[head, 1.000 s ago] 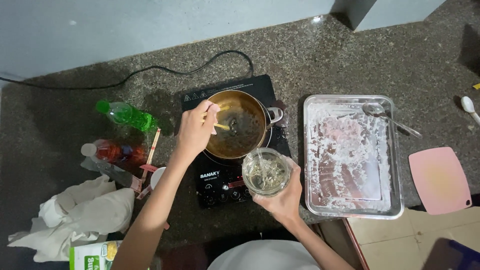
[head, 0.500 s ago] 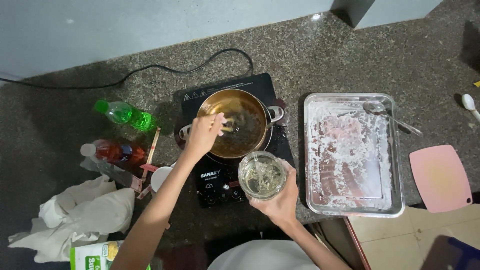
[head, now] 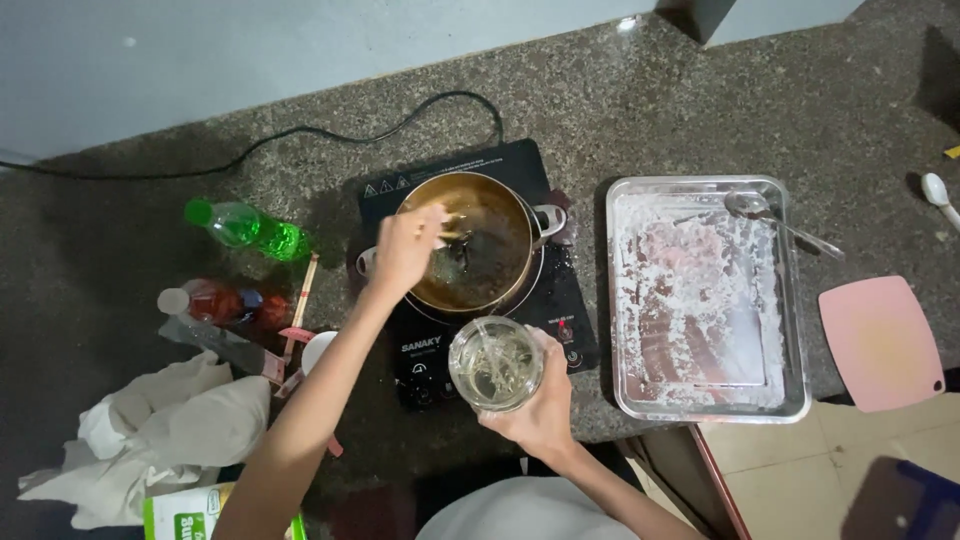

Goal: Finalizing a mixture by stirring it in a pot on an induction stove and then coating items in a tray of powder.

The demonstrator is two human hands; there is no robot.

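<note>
While my right hand (head: 540, 412) wraps the clear glass jar (head: 496, 364) just before the black hob (head: 470, 300), smooth, breakable, probably slippery, my left hand's (head: 405, 250) fingers pinch a utensil over the brass-coloured pot (head: 472, 243).

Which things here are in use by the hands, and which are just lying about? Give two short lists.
In use: left hand over the pot on the black cooktop; right hand holding the glass jar.

Lying about: floured metal tray with spoon, pink board, green bottle, red bottle, white cloth.
</note>
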